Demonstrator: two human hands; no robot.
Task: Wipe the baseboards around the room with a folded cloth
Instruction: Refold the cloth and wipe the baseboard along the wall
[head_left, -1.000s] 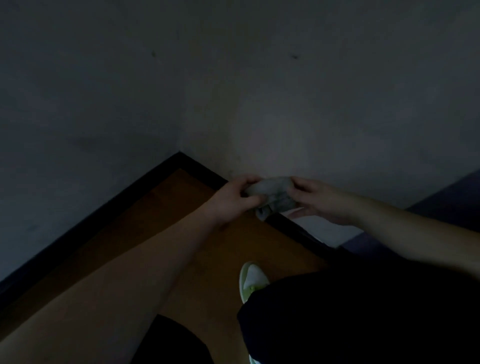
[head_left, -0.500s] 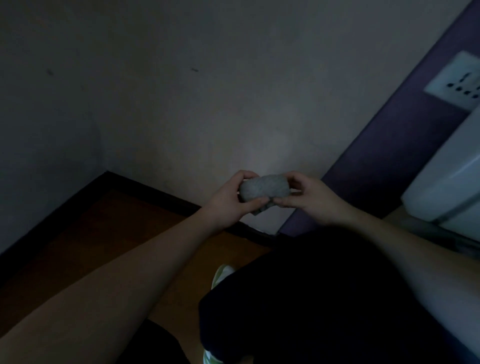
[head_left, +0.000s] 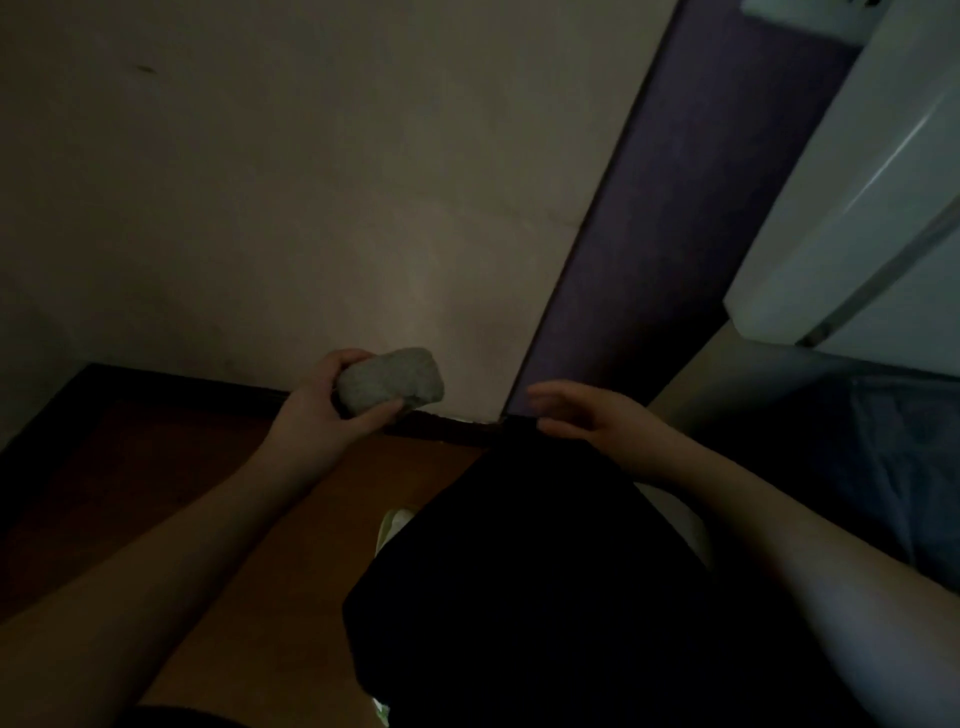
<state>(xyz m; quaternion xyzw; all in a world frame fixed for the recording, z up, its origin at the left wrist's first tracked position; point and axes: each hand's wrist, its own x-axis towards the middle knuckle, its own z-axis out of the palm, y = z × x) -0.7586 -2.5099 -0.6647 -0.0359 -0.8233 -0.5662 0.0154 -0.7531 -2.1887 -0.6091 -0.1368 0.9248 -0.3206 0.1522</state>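
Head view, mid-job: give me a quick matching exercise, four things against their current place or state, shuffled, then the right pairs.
Things:
1. cloth
2. right hand
3. baseboard
4. shoe

Places or states:
A. dark strip where wall meets floor
B. open, holding nothing
C. bunched in the left hand
D. pale, on the wood floor beside the dark trouser leg

Pairs: 1-C, 2-B, 3-A, 4-D
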